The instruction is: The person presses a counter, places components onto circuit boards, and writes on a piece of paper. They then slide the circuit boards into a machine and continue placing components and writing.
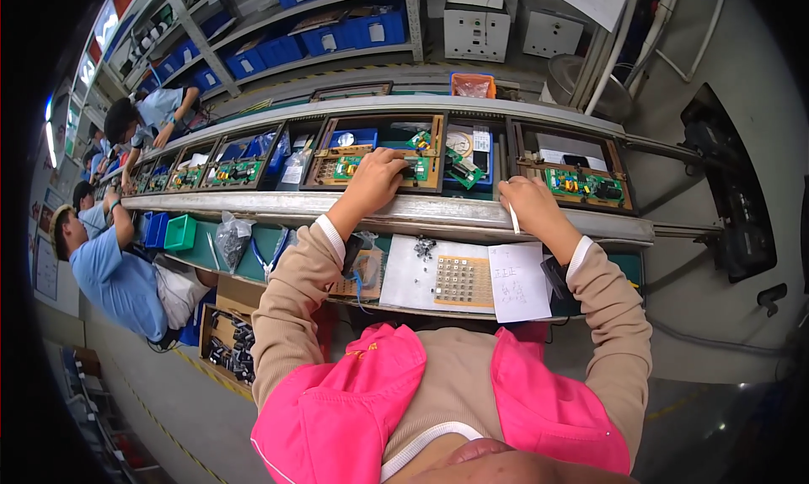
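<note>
My left hand point(376, 182) is over a green circuit board point(347, 169) that lies in a brown framed carrier point(442, 130) on the conveyor. Its fingers are curled together at the board's right part, and whatever is between them is hidden. Farther right, my right hand point(531, 204) rests by the front rail, closed around a thin white stick point(514, 220), possibly a pen or tweezers. Beside that hand, a second carrier point(511, 138) holds another green board point(581, 185) with yellow and black components. A loose green board point(462, 170) lies tilted between the two carriers.
Before me on the bench lie a tan grid tray point(463, 282), small black parts point(425, 248) and a handwritten paper point(521, 283). The metal front rail point(438, 209) crosses the workspace. At left are a green bin point(179, 233), a plastic bag point(233, 241) and a co-worker in blue point(126, 269).
</note>
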`<action>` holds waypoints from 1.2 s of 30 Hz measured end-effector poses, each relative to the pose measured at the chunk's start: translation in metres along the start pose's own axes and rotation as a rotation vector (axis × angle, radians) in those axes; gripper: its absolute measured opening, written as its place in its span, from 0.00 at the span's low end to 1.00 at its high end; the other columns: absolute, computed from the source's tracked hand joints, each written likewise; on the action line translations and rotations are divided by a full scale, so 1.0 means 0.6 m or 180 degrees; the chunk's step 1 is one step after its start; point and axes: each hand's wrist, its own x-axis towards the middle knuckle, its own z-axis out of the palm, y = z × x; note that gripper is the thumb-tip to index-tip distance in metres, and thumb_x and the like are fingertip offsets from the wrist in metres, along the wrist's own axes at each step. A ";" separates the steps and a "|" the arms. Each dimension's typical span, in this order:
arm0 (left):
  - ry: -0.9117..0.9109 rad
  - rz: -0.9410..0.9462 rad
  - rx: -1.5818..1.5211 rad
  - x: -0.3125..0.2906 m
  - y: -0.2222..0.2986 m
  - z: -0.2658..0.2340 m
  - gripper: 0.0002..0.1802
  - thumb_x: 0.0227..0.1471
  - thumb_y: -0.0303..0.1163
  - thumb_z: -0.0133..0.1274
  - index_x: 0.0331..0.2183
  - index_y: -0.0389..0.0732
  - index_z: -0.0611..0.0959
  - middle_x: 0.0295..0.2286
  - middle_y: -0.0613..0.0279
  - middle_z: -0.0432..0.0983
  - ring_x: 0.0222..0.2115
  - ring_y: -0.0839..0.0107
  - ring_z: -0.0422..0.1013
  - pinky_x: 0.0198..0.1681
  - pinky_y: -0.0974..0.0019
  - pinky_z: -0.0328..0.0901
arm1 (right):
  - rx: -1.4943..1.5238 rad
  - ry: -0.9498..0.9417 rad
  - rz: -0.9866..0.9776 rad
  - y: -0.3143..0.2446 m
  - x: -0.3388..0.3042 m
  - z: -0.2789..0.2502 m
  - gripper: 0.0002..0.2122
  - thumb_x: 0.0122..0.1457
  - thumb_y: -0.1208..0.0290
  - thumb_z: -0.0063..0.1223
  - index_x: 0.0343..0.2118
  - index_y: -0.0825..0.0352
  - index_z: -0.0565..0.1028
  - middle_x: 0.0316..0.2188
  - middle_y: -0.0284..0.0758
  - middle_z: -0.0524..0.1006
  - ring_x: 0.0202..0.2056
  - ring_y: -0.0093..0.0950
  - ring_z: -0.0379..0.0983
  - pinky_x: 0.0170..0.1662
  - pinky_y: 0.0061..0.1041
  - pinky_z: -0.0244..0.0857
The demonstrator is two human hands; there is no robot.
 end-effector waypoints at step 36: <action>0.1178 -0.1174 0.0443 -0.143 -0.222 -0.017 0.08 0.45 0.23 0.52 0.33 0.37 0.76 0.35 0.53 0.72 0.38 0.54 0.66 0.44 0.58 0.59 | -0.0925 0.0087 0.1717 0.095 -0.001 0.046 0.08 0.51 0.76 0.50 0.34 0.70 0.68 0.27 0.48 0.74 0.28 0.40 0.76 0.28 0.29 0.73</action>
